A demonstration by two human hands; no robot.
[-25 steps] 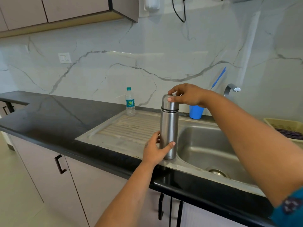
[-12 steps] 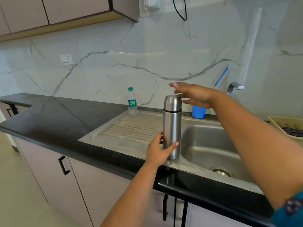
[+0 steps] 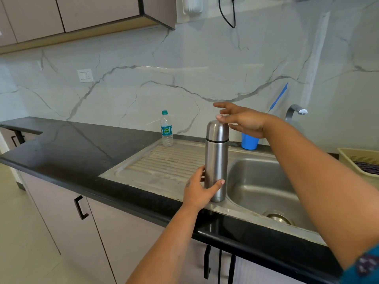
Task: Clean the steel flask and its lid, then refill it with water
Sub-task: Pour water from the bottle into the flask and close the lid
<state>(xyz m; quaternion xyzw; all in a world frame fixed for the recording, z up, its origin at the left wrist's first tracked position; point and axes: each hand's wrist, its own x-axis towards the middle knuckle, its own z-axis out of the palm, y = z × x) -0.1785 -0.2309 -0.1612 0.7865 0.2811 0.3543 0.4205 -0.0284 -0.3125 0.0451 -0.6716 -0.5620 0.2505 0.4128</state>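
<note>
Black polished stone makes the counter (image 3: 61, 144), and behind it stands a glossy wall of white marble with grey veins. Set into the counter is a steel sink (image 3: 264, 187) with a ribbed draining board (image 3: 170, 162) on its left part.

On the flat rim between the board and the basin stands the flask (image 3: 216, 167), upright, a tall smooth cylinder of brushed steel. The left hand (image 3: 200, 190) holds it low on the body: the thumb lies across the front and the fingers curl round the far side. The lid (image 3: 217, 130) is a rounded steel dome and sits on top of the flask, with a thin dark ring under it. The right hand (image 3: 242, 120) is just above and behind the lid, fingers spread and nearly straight, holding nothing; one fingertip is at the top of the lid, but I cannot tell if it touches.

Behind the flask, a blue plastic cup (image 3: 249, 142) stands by the wall, near a curved metal tap (image 3: 295, 111). Further left stands a small clear water bottle (image 3: 166, 130) with a green cap. At the right edge, part of a beige plastic basket (image 3: 356, 156) shows.
</note>
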